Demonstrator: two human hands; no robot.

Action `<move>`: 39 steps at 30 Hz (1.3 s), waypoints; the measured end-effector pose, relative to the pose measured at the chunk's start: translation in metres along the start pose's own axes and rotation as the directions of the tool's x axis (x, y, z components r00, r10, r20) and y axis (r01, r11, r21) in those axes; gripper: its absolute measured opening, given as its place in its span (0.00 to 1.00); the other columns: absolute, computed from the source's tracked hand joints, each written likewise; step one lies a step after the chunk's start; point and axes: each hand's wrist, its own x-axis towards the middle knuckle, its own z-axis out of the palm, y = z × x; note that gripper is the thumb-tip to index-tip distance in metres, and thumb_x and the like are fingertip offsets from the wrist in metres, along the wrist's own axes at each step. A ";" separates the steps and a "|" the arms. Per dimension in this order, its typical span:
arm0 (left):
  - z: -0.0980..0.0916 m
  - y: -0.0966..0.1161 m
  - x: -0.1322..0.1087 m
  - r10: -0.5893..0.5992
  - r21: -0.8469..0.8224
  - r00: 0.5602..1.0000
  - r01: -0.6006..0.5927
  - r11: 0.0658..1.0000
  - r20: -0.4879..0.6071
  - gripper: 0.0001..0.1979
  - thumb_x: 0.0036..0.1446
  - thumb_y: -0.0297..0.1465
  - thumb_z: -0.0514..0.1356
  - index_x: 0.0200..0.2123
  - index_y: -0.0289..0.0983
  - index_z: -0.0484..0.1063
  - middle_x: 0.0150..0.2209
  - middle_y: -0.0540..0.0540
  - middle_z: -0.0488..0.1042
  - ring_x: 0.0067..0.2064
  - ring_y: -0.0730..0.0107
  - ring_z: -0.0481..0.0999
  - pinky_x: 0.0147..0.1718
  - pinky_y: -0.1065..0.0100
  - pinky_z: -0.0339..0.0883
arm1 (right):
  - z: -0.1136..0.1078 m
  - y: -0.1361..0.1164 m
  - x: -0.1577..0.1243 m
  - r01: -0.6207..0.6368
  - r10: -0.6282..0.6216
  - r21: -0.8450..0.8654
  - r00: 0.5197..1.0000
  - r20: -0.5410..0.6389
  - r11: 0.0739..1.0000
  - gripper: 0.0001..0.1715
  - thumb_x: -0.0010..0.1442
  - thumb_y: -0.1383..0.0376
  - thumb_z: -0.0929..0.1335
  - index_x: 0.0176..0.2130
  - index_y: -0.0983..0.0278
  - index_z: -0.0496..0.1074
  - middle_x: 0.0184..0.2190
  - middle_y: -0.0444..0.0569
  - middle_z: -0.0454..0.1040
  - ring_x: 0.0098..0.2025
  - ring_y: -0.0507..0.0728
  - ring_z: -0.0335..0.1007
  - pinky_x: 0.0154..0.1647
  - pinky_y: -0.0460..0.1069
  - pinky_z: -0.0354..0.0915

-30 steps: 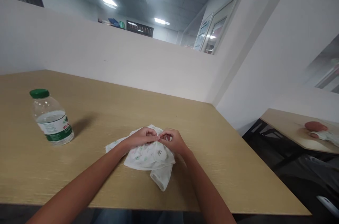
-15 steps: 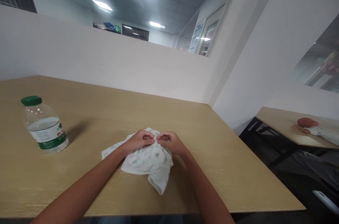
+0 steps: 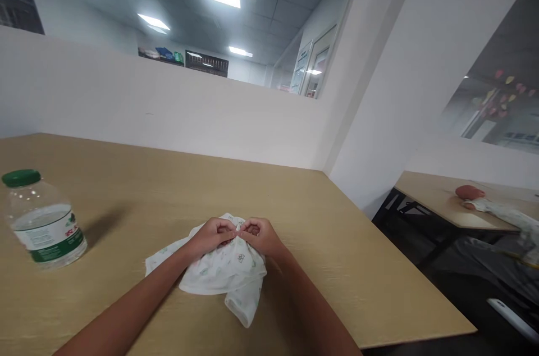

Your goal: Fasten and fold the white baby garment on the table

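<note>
We have our left hand (image 3: 213, 234) and right hand (image 3: 259, 234) curled knuckle to knuckle, fingertips pinching the top edge of the small printed cloth (image 3: 219, 272) bunched mid-table (image 3: 138, 199), probably to work it, the bottle (image 3: 42, 224) parked well aside.

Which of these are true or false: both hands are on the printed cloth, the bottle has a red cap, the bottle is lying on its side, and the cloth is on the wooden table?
1. Both hands, left hand and right hand, rest on the white printed cloth. True.
2. The bottle has a red cap. False: the cap is green.
3. The bottle lies on its side. False: it stands upright.
4. The cloth lies on the wooden table. True.
</note>
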 end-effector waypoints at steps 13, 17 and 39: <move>0.005 0.005 -0.003 -0.016 0.062 0.999 0.019 0.998 -0.048 0.39 0.45 0.60 0.64 0.43 0.30 0.72 0.31 0.48 0.65 0.30 0.93 0.60 0.26 0.89 0.49 | -0.006 -0.004 -0.003 -0.013 0.025 -0.279 0.999 0.040 0.960 0.07 0.63 0.63 0.69 0.37 0.64 0.75 0.35 0.46 0.74 0.37 0.52 0.67 0.38 0.45 0.60; 0.006 0.003 0.000 -0.009 0.065 0.999 0.012 0.998 -0.052 0.41 0.43 0.61 0.65 0.43 0.29 0.72 0.31 0.48 0.65 0.30 0.92 0.60 0.26 0.89 0.49 | -0.006 -0.005 -0.003 0.038 -0.030 -0.278 0.999 0.033 0.960 0.04 0.62 0.67 0.69 0.35 0.64 0.75 0.38 0.47 0.72 0.44 0.54 0.69 0.47 0.46 0.62; 0.008 0.007 -0.002 0.030 0.129 0.994 -0.016 0.992 -0.108 0.40 0.44 0.62 0.63 0.41 0.28 0.74 0.35 0.47 0.69 0.33 0.92 0.62 0.29 0.91 0.52 | -0.003 0.009 0.001 0.075 -0.077 -0.245 0.997 0.001 0.967 0.07 0.63 0.65 0.70 0.33 0.65 0.75 0.37 0.47 0.73 0.45 0.54 0.69 0.49 0.47 0.61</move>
